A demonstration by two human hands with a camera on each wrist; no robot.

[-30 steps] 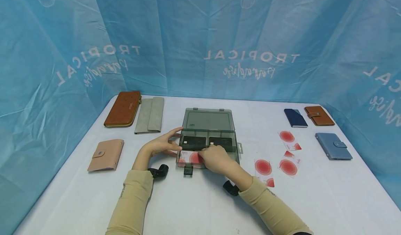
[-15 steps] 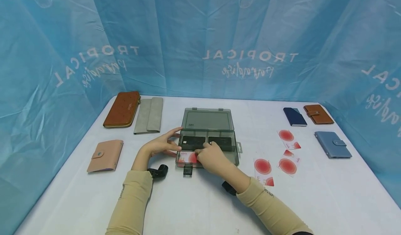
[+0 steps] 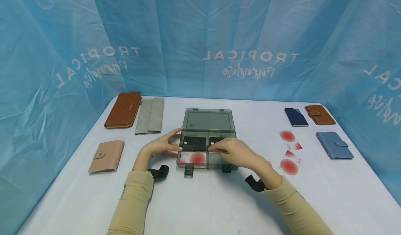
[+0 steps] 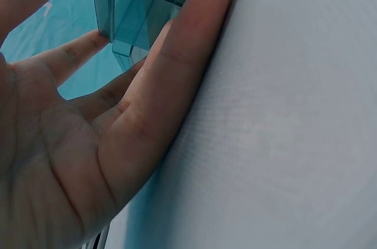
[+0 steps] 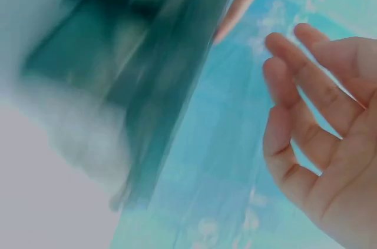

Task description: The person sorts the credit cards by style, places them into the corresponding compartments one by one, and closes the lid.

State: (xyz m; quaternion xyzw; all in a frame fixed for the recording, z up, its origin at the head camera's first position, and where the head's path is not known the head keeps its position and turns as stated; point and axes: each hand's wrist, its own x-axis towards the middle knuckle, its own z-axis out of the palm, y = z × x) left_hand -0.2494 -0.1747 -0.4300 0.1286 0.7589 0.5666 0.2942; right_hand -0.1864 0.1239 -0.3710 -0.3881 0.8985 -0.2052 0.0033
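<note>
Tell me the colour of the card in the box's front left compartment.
White with a big red circle on the card; clearest in the head view.

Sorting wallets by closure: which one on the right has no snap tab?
The dark navy blue wallet; the tan brown wallet and light blue wallet each show a tab.

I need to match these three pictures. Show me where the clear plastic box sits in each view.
Head: the plastic box lies open at the table's centre, between the left hand and the right hand.
Left wrist: its corner shows at top left, against the fingers.
Right wrist: it is a blurred dark shape at upper left.
Shared landmark: the blue backdrop.
</note>
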